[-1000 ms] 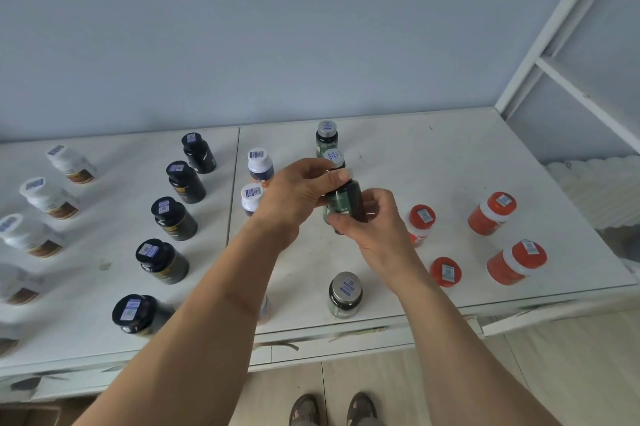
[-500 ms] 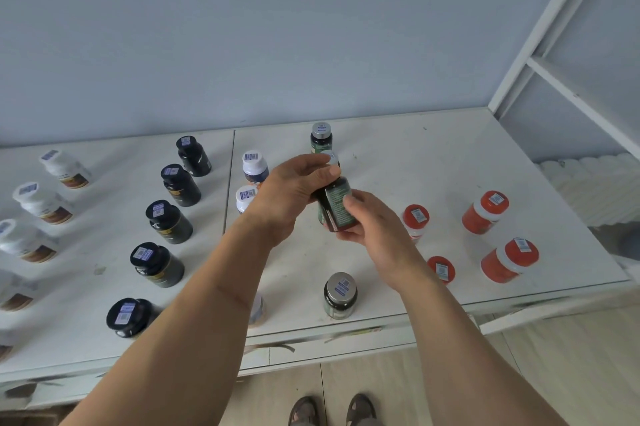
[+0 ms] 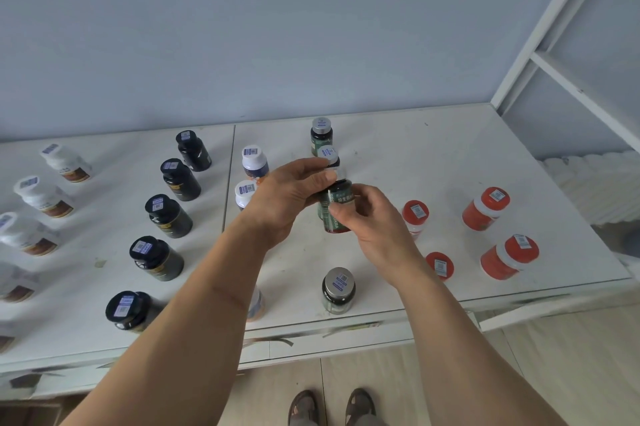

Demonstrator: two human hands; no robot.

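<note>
- The green bottle (image 3: 333,223) is held in the air above the middle of the table (image 3: 450,155), a little tilted and not touching it.
- The left hand (image 3: 289,200) has its fingers curled over the cap end. The right hand (image 3: 375,228) grasps the body from 3 o'clock with thumb and fingers.
- The step looks like twisting the cap or turning the bottle to check it; which one, I cannot tell.
- The next move probably needs a firm right-hand hold while the left turns. Then the bottle should go down upright in the free gap of its own column.
- Counted from the held bottle:
  - three other green bottles (image 3: 338,289), two at 12 o'clock and one at 6
  - four red jars (image 3: 485,207) at 3 to 4 o'clock
  - five black bottles (image 3: 180,180) at 9 o'clock
  - five white bottles (image 3: 43,197) further left, some cut off by the edge
  - two white-capped bottles (image 3: 254,161) at 10 o'clock, and perhaps a third half hidden under the left arm
</note>
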